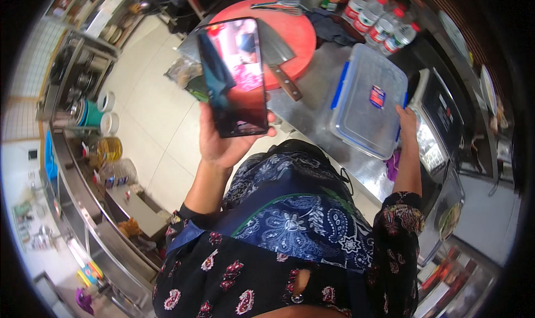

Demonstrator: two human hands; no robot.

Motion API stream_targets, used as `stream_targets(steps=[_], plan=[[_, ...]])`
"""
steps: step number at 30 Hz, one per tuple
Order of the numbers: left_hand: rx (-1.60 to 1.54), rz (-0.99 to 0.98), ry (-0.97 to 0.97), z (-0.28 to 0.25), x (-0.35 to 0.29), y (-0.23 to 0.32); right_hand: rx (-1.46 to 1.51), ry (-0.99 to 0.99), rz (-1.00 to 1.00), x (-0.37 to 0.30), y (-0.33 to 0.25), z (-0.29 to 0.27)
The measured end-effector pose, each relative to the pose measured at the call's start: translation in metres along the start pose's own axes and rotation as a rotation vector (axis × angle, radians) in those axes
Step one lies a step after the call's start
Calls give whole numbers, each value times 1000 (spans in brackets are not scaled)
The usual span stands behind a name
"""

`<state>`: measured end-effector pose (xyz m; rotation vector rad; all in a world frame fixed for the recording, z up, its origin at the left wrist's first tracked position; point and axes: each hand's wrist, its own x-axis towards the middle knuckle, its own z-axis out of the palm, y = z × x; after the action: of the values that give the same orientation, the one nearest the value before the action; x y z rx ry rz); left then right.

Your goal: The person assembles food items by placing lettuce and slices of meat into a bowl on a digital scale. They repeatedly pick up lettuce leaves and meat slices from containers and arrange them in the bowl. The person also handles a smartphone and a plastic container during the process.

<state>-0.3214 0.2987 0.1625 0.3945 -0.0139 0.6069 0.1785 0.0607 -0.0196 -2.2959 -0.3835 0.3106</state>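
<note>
My left hand (220, 151) is closed around a smartphone (234, 73) and holds it up with the lit screen facing me. Reflections and a pink picture show on that screen. My right hand (408, 120) grips the right edge of a clear plastic storage box (370, 103) with a lid and blue side latches; some of its fingers are hidden. The box lies on the steel counter (312, 117). Behind the phone, a cleaver (287, 84) with a wooden handle lies on a round red cutting board (301, 39).
Metal tongs (278, 5) lie at the board's far edge. Several capped bottles (369, 17) stand at the back right, near a dark cloth (333, 28). A black-topped device (440, 114) sits right of the box. Shelves with pots (83, 81) and oil jugs (108, 149) line the left.
</note>
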Motion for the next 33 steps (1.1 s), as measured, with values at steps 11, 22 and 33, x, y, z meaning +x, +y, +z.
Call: stream_targets(steps=[11,22,33], plan=[[-31,32,-43,-12,-10,5,-379,-32,-117,6,-50,-5],[97,63,54,-15,-20,23,-665,-16,-614,-145,-224,107],[60,44,28,-25,-13,29,-1327,-69,-607,-135,-206,162]])
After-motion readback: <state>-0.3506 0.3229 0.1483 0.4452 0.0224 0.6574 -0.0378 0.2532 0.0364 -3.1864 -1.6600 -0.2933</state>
